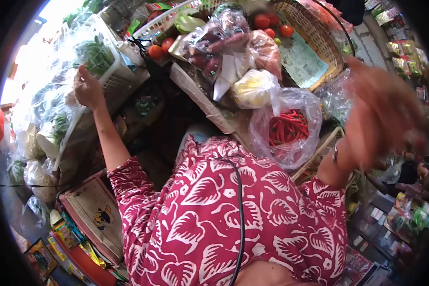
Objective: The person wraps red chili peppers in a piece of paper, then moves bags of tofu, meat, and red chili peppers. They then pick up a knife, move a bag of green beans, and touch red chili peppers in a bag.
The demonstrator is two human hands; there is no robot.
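At the left, my left hand (87,89) is raised beside a white plastic crate (121,71) of bagged greens. Its fingers are curled together, and whatever they may hold cannot be made out. Clear plastic bags of leafy vegetables (96,56) lie right behind it. Over on the right, my right hand (383,112) is smeared by motion, so its fingers do not show clearly. Nearest to it is a crumpled clear plastic bag (336,97). Between the hands sits an open clear bag of red chillies (289,127).
A wicker basket (336,50) with a pale green paper lining stands at the back right, tomatoes (286,31) at its left. Bagged shallots (214,43) and a knotted bag with yellow contents (255,88) lie mid-table. Sachets (405,64) hang at the far right.
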